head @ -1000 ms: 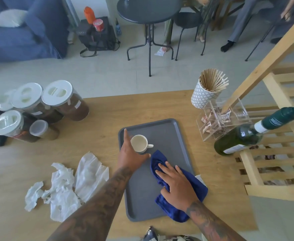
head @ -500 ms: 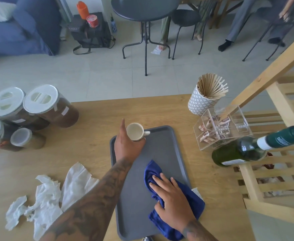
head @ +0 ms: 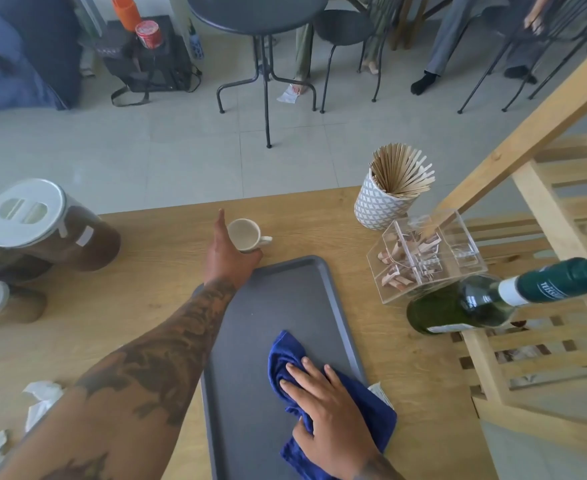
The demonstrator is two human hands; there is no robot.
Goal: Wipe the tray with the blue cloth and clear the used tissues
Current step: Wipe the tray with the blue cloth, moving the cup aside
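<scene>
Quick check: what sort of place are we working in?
Probably a small cafe or coffee corner: lidded coffee jars, a cup of wooden stirrers and a clear sachet organiser on the wooden counter.

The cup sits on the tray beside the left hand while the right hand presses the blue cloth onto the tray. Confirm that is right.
Not quite. In the head view the cup is off the tray, on the wooden table beyond the tray's far edge, with the left hand around it. The rest stands: the right hand presses the blue cloth onto the tray.
</scene>
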